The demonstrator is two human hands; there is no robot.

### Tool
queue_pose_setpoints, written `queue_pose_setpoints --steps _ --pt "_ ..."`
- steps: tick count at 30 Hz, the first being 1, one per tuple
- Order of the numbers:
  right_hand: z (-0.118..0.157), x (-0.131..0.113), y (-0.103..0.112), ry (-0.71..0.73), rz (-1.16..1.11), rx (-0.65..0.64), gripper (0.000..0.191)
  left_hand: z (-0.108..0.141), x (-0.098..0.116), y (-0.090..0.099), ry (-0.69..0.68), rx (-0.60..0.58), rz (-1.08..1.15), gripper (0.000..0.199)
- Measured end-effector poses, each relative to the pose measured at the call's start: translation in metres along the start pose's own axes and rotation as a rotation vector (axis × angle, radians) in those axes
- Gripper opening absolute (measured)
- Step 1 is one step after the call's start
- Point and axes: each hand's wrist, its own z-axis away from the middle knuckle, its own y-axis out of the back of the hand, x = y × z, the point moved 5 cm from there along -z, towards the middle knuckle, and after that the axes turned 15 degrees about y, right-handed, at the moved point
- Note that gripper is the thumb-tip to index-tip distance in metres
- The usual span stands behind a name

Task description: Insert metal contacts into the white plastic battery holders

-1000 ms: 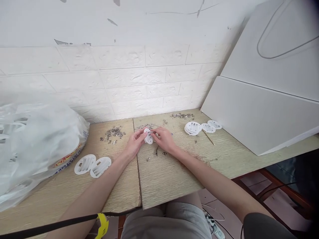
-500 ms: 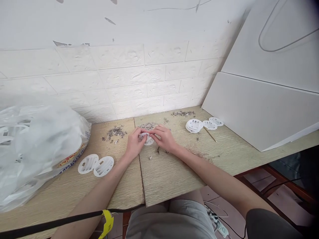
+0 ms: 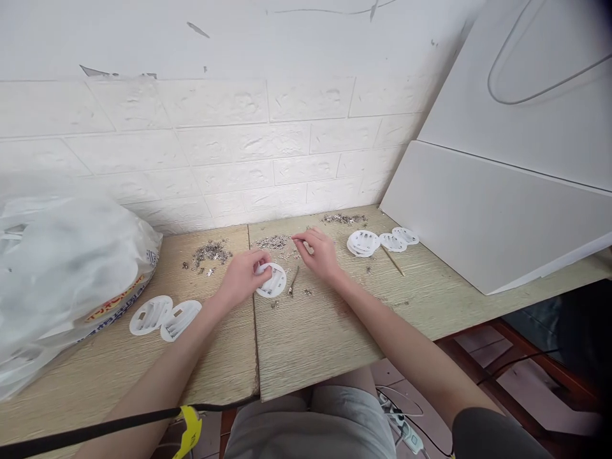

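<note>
A round white plastic battery holder [image 3: 273, 284] with slots is gripped at its left edge by my left hand [image 3: 246, 275], thumb across its face. Up and to the right, my right hand [image 3: 319, 252] has thumb and index finger pinched together; anything between them is too small to make out. It hovers beside a pile of small metal pieces [image 3: 273, 242]. A thin stick-like tool [image 3: 293, 282] and a few loose metal bits [image 3: 307, 292] lie between and below the hands.
Two white battery holders [image 3: 152, 314] lie left, near a large plastic bag [image 3: 71, 274]. More metal pieces are heaped at left [image 3: 211, 253] and back right [image 3: 344, 218]. Stacked holders [image 3: 363, 242] and a wooden stick [image 3: 393, 260] sit right, before a white panel [image 3: 502, 210].
My hands have moved apart. The right one has left the battery holder toward the metal pile, while the left keeps hold of it. The whole view has shifted slightly.
</note>
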Motion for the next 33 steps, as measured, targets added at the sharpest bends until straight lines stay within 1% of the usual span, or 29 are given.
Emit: queue_pose_setpoints --steps 2,5,7,8,14,20,26,33 --pt "0.001 0.007 0.0 -0.048 0.018 0.001 0.023 -0.003 -0.007 0.002 0.115 -0.065 -0.034 0.011" --pt "0.002 0.01 -0.002 -0.06 0.021 -0.013 0.021 -0.003 -0.019 -0.001 0.308 -0.261 0.043 0.014" --pt "0.002 0.008 -0.004 -0.046 0.011 -0.034 0.02 -0.002 -0.024 -0.005 0.382 -0.368 0.099 0.015" --pt "0.002 0.007 -0.005 -0.042 0.005 -0.047 0.02 -0.001 -0.025 -0.006 0.398 -0.392 0.097 0.015" --pt "0.002 0.006 -0.009 -0.035 -0.018 -0.086 0.018 0.002 -0.02 -0.01 0.396 -0.375 -0.064 0.014" --pt "0.002 0.004 -0.012 -0.034 -0.009 -0.124 0.017 0.002 -0.016 -0.009 0.406 -0.36 -0.092 0.013" --pt "0.002 -0.001 -0.016 0.014 -0.024 -0.154 0.018 0.002 -0.017 -0.011 0.375 -0.37 -0.166 0.016" --pt "0.002 -0.003 -0.018 0.014 -0.019 -0.173 0.019 0.001 -0.017 -0.011 0.358 -0.377 -0.254 0.015"
